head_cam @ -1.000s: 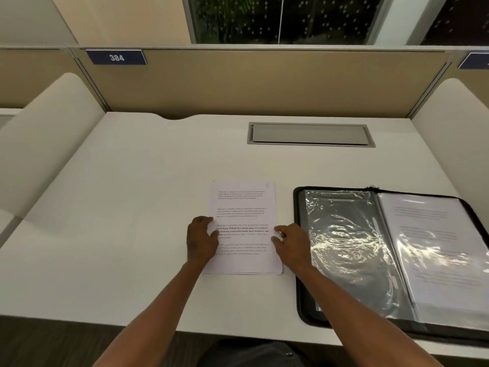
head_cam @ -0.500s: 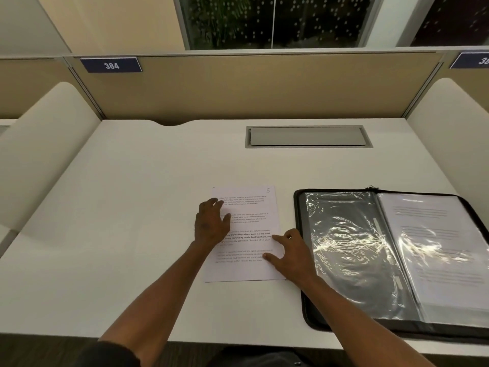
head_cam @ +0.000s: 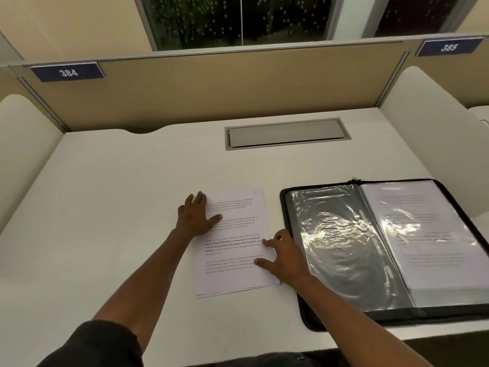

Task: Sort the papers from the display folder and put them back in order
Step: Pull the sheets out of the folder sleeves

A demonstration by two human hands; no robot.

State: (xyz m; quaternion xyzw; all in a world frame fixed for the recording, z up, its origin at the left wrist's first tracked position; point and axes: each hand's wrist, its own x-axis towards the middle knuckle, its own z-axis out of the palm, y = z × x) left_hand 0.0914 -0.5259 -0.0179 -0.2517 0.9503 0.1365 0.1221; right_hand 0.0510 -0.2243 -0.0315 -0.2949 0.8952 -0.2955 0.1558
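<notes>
We see the left hand (head_cam: 195, 218) resting flat, fingers straight, on the papers (head_cam: 232, 242). The right hand (head_cam: 283, 256) presses spread fingers on their right edge, beside the open display folder (head_cam: 344, 250) on the desk (head_cam: 119, 207).

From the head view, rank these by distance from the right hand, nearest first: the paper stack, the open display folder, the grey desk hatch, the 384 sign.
1. Paper stack: under the right hand, its fingers rest on it.
2. Display folder: just to its right.
3. Desk hatch: farther back, centre.
4. 384 sign: far back left, on the partition.

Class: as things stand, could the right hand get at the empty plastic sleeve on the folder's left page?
Probably yes. The right hand rests on the papers beside the open display folder; nothing covers the sleeve.
</notes>
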